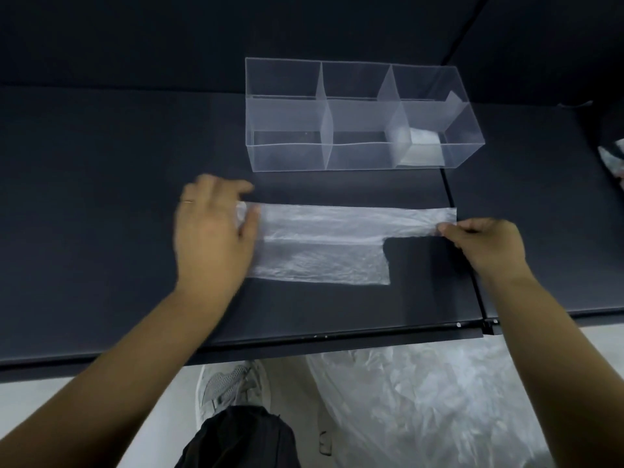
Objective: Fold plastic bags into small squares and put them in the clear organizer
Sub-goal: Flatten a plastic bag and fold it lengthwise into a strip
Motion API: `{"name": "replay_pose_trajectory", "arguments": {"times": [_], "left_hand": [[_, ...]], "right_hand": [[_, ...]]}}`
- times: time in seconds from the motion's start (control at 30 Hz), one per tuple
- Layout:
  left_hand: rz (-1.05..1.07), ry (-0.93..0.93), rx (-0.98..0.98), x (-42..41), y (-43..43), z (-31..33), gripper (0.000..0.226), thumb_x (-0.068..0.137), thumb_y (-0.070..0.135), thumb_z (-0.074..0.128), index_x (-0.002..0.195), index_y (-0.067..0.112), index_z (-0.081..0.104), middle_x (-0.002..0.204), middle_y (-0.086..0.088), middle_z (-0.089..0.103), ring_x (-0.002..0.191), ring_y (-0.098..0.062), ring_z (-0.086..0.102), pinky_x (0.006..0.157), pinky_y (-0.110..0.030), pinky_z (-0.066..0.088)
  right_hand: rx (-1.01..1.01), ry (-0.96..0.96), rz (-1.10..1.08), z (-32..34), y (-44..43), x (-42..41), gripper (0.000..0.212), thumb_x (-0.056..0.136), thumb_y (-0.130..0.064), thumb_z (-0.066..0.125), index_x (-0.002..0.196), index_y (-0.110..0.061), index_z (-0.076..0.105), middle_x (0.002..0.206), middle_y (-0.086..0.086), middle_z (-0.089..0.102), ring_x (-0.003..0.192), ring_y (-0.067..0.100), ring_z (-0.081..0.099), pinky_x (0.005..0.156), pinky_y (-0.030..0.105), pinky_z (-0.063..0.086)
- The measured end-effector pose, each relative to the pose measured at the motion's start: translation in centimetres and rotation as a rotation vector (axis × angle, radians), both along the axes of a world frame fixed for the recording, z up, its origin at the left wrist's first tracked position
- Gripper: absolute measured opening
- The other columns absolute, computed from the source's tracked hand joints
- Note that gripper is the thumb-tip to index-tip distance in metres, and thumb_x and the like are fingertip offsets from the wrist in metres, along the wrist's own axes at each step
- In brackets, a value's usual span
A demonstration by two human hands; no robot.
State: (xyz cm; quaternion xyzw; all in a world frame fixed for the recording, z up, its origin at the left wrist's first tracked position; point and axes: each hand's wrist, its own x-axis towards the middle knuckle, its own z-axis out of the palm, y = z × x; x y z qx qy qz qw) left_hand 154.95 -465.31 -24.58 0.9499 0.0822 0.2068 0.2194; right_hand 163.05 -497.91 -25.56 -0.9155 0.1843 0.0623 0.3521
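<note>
Two hands on plastic bag (324, 238), which lies flat on dark table (101, 197). Left hand (212, 231) open, fingers straight and spread, pressing bag's left end; slightly blurred, ring (186, 202) on one finger. Right hand (486, 244) curled, thumb and fingers pinching bag's narrow right end. Clear organizer (283, 143) just beyond bag: six compartments, two rows of three. Folded bag (422, 145) sits in near right compartment. Heap of loose plastic (422, 400) on floor below table edge.
</note>
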Motion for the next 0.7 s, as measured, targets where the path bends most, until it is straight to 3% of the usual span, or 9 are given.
{"name": "replay_pose_trajectory", "arguments": {"times": [0.1, 0.13, 0.2, 0.27, 0.33, 0.4, 0.53, 0.6, 0.7], "left_hand": [[-0.302, 0.04, 0.11, -1.1, -3.2, -1.0, 0.028, 0.092, 0.013, 0.053, 0.114, 0.0, 0.065, 0.114, -0.019, 0.064, 0.103, -0.037, 0.06, 0.094, -0.043, 0.047], [-0.344, 0.158, 0.107, -1.2, -3.8, -1.5, 0.034, 0.096, 0.016, 0.051, 0.124, -0.002, 0.06, 0.127, -0.019, 0.059, 0.118, -0.036, 0.056, 0.104, -0.044, 0.041], [-0.358, 0.376, 0.123, -1.5, -4.0, -2.6, 0.051, 0.102, 0.029, 0.04, 0.145, 0.002, 0.035, 0.154, -0.013, 0.032, 0.144, -0.029, 0.025, 0.119, -0.042, 0.015], [-0.348, 0.45, 0.184, -1.8, -3.6, -3.8, 0.063, 0.1, 0.046, 0.025, 0.152, 0.011, 0.014, 0.161, -0.003, 0.007, 0.149, -0.02, 0.001, 0.12, -0.041, -0.004], [-0.347, 0.465, 0.249, -2.1, -3.7, -4.2, 0.069, 0.097, 0.056, 0.017, 0.152, 0.015, 0.01, 0.16, -0.001, 0.003, 0.148, -0.02, -0.003, 0.12, -0.044, -0.005], [-0.344, 0.503, 0.279, -2.1, -3.8, -4.0, 0.073, 0.093, 0.061, 0.011, 0.152, 0.017, 0.01, 0.16, -0.002, 0.004, 0.148, -0.021, -0.001, 0.119, -0.049, -0.001], [-0.333, 0.55, 0.349, -2.0, -3.6, -4.4, 0.075, 0.086, 0.056, 0.002, 0.153, 0.022, -0.006, 0.162, -0.002, -0.008, 0.147, -0.022, -0.016, 0.116, -0.052, -0.01], [-0.322, 0.531, 0.333, -2.1, -3.4, -4.5, 0.076, 0.087, 0.06, 0.005, 0.153, 0.023, -0.006, 0.162, -0.001, -0.007, 0.147, -0.022, -0.014, 0.117, -0.052, -0.007], [-0.313, 0.531, 0.295, -2.3, -2.8, -4.1, 0.087, 0.085, 0.073, 0.01, 0.153, 0.019, 0.009, 0.161, -0.005, 0.003, 0.149, -0.025, -0.002, 0.118, -0.053, 0.003]], "right_hand": [[-0.017, 0.017, -0.005, -0.1, 0.1, 0.1, 0.026, 0.083, -0.034, 0.073, 0.093, -0.01, 0.075, 0.077, -0.004, 0.066, 0.069, 0.006, 0.057, 0.055, 0.01, 0.037], [-0.024, 0.028, -0.012, 0.1, 0.3, 0.1, 0.026, 0.083, -0.033, 0.073, 0.093, -0.009, 0.075, 0.079, -0.002, 0.067, 0.071, 0.008, 0.057, 0.057, 0.013, 0.037], [-0.092, 0.01, -0.042, 0.6, 0.8, 0.0, 0.021, 0.083, -0.026, 0.073, 0.093, -0.008, 0.072, 0.082, 0.002, 0.068, 0.073, 0.014, 0.059, 0.059, 0.02, 0.039], [-0.226, -0.129, -0.097, 1.1, 2.2, -0.5, 0.016, 0.084, -0.014, 0.066, 0.099, -0.009, 0.067, 0.096, 0.008, 0.066, 0.084, 0.024, 0.061, 0.068, 0.022, 0.038], [-0.211, -0.343, -0.061, 1.6, 5.7, -1.9, 0.025, 0.084, -0.004, 0.058, 0.105, -0.015, 0.063, 0.105, 0.006, 0.056, 0.09, 0.024, 0.058, 0.075, 0.02, 0.037], [-0.088, -0.439, 0.205, 1.6, 10.7, -3.9, 0.031, 0.084, -0.002, 0.055, 0.111, -0.017, 0.062, 0.112, 0.004, 0.05, 0.098, 0.02, 0.056, 0.087, 0.022, 0.042], [-0.052, -0.314, 0.756, -0.4, 17.7, -7.0, 0.046, 0.098, -0.023, 0.046, 0.143, -0.012, 0.041, 0.151, 0.006, 0.036, 0.14, 0.018, 0.028, 0.118, 0.028, 0.016], [-0.224, -0.213, 0.821, -2.0, 16.9, -6.5, 0.056, 0.102, -0.039, 0.032, 0.152, -0.015, 0.021, 0.161, 0.002, 0.015, 0.148, 0.015, 0.005, 0.121, 0.035, 0.0], [-0.505, -0.178, 0.845, -3.3, 12.4, -4.8, 0.07, 0.096, -0.057, 0.014, 0.154, -0.02, 0.005, 0.162, -0.001, -0.001, 0.148, 0.013, -0.008, 0.119, 0.036, -0.009]]}}
